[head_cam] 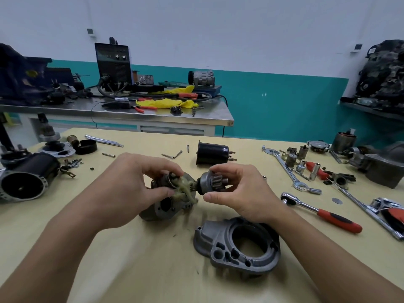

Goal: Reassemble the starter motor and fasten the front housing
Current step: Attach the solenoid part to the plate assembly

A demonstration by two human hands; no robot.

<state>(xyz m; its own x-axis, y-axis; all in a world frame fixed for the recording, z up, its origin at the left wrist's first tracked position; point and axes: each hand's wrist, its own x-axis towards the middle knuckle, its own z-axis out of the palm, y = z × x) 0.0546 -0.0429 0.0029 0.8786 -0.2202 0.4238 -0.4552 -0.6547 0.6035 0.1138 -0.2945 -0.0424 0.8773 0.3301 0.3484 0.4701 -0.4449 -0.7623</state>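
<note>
On the table point(142, 259), head view: I count one front housing point(238, 243), grey cast metal, lying flat beside my right wrist | one toothed pinion drive point(208, 182), pinched between the fingers and thumb of my right hand point(242, 193) | left hand point(135, 184), fingers clamped on one greasy shift lever point(181, 185), just beside the pinion drive | one red-handled ratchet point(323, 214), right.

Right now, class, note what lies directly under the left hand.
A round grey metal housing with a dark bore sits on the yellow table; the left hand hides its upper rim.
</note>
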